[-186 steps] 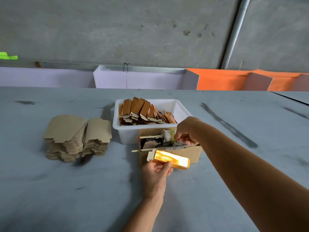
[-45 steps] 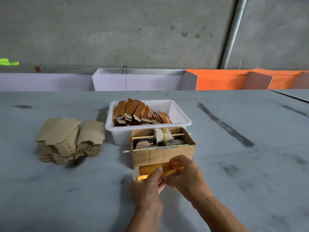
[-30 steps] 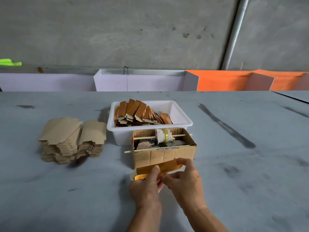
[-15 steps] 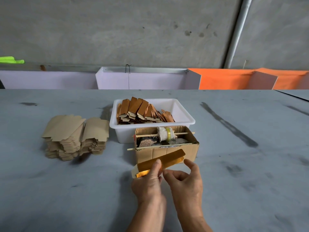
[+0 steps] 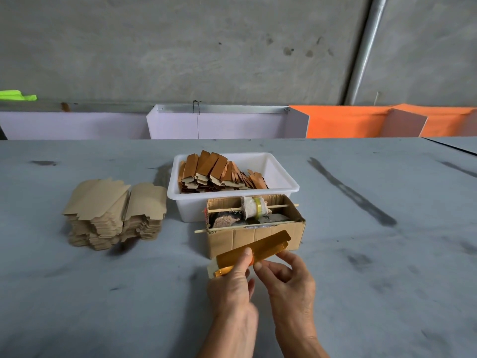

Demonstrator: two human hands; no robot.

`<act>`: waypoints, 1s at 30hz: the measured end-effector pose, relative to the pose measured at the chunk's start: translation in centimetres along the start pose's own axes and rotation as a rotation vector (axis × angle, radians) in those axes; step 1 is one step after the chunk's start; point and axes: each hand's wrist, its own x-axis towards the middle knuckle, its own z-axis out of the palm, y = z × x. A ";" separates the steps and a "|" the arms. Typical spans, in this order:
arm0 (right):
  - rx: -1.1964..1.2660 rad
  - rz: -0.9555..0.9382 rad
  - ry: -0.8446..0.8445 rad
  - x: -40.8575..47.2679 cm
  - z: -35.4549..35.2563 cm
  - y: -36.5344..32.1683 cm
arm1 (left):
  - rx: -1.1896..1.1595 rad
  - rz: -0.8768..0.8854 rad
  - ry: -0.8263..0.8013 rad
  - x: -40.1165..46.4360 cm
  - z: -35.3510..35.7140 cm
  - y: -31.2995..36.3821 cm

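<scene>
Head view | left hand point(image 5: 233, 282) pinches flat gold carton point(image 5: 268, 244) near its left end, thumb on top | right hand point(image 5: 286, 277), fingers curled, holds its near edge | gold carton tilted above table point(image 5: 103, 293), just near of open cardboard box point(image 5: 224, 241) | white tub point(image 5: 185, 200) beyond.

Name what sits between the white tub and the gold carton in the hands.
The open cardboard box stands between the tub and the gold carton, as the head view shows.

Flat blanks point(image 5: 113, 213) left of tub point(image 5: 281, 182); carton point(image 5: 258, 235) before tub.
</scene>
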 end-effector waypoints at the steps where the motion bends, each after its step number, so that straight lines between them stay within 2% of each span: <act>1: 0.020 0.017 -0.009 0.0 0.0 0.0 | 0.000 0.002 0.001 0.0 0.0 0.0; 8: 0.055 0.097 -0.005 0.0 -0.1 0.0 | 0.033 0.025 -0.021 0.3 -0.1 -0.1; 12: 0.072 0.164 -0.065 -0.2 -0.1 -0.6 | 0.049 0.011 -0.030 0.3 -0.3 0.0; 18: 0.188 0.286 -0.083 -0.5 0.1 -0.9 | 0.039 0.005 -0.112 -0.4 -0.5 0.3; 22: 0.310 0.366 -0.019 -0.4 0.2 -1.0 | 0.086 0.007 -0.164 -0.6 -0.8 0.4; 26: 0.330 0.373 0.022 -0.6 0.3 -1.0 | 0.120 0.018 -0.185 -0.8 -0.9 0.5; 30: 0.202 0.312 0.041 -0.5 0.2 -1.6 | 0.151 0.030 -0.230 -1.1 -1.1 0.5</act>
